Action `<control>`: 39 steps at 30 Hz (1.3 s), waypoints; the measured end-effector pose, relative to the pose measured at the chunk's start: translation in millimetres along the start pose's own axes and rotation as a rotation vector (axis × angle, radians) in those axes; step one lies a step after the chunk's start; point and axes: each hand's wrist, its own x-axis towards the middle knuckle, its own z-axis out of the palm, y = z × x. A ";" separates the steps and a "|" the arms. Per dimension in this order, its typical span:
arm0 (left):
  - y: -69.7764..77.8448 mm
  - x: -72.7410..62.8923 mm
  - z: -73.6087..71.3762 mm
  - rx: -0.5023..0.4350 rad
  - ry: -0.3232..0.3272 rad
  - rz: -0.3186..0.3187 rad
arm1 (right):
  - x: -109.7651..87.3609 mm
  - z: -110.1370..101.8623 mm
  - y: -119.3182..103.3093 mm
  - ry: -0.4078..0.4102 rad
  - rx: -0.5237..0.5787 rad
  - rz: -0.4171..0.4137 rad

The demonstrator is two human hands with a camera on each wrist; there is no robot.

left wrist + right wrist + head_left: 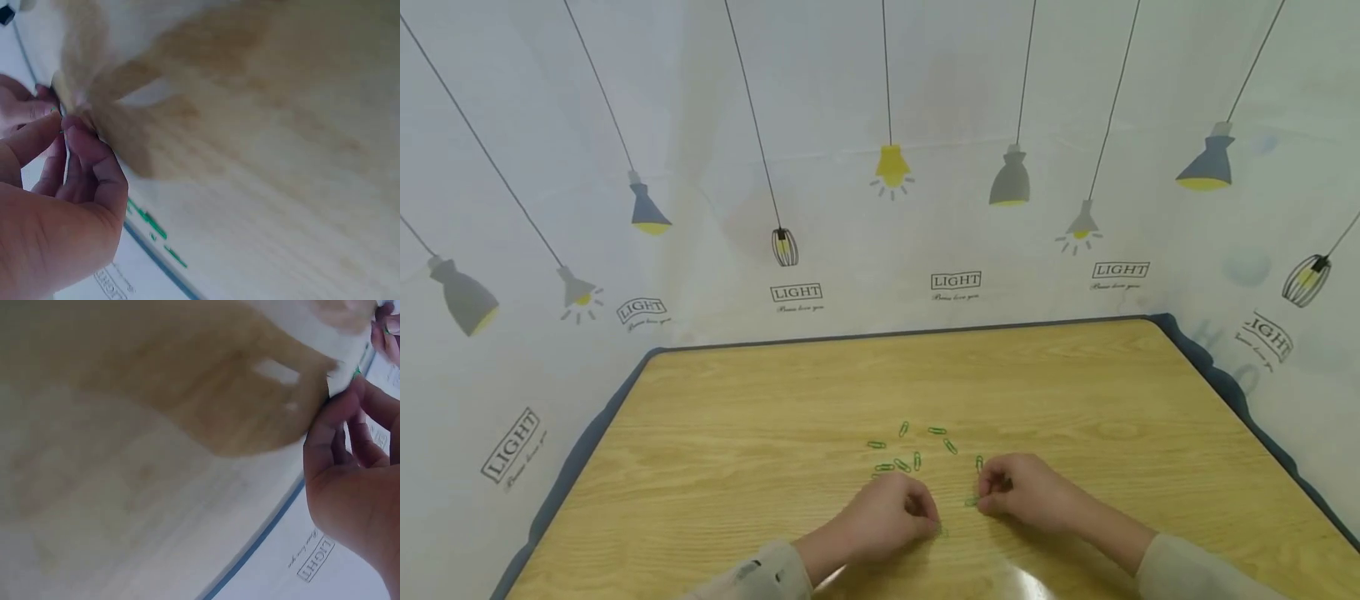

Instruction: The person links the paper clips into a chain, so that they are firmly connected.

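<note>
Close above the wooden table point(737, 408), my left hand point(887, 515) pinches a green paper clip point(942, 530) between thumb and fingertips. To its right, a second green paper clip point(972, 502) sticks out from the pinched thumb and index finger of my right hand point(1033, 493); its green tip point(357, 372) shows at the fingertips in the right wrist view. The two hands face each other a small gap apart. Just behind the right knuckles lies another paper clip point(979, 463). In the left wrist view, the left hand point(69, 225) hides most of its own clip.
Several loose green paper clips point(917, 461) lie scattered on the table beyond the hands, some partly behind the left hand. Around the table's blue edge point(910, 335) hangs a white curtain point(850, 250) printed with lamps and lettering.
</note>
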 end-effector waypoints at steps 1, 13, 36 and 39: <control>0.5 1.1 -1.9 -0.026 0.002 0.002 | 0.4 -1.3 -0.6 -0.003 0.020 0.007; 18.2 5.5 -26.6 -0.241 0.162 -0.001 | 15.4 -14.1 -30.8 0.072 0.146 0.009; 21.9 21.9 -47.1 -0.890 0.390 0.091 | 32.1 5.6 -88.8 0.422 0.436 0.010; 22.0 21.1 -44.1 -0.880 0.438 0.127 | 31.8 7.8 -90.6 0.425 0.474 0.029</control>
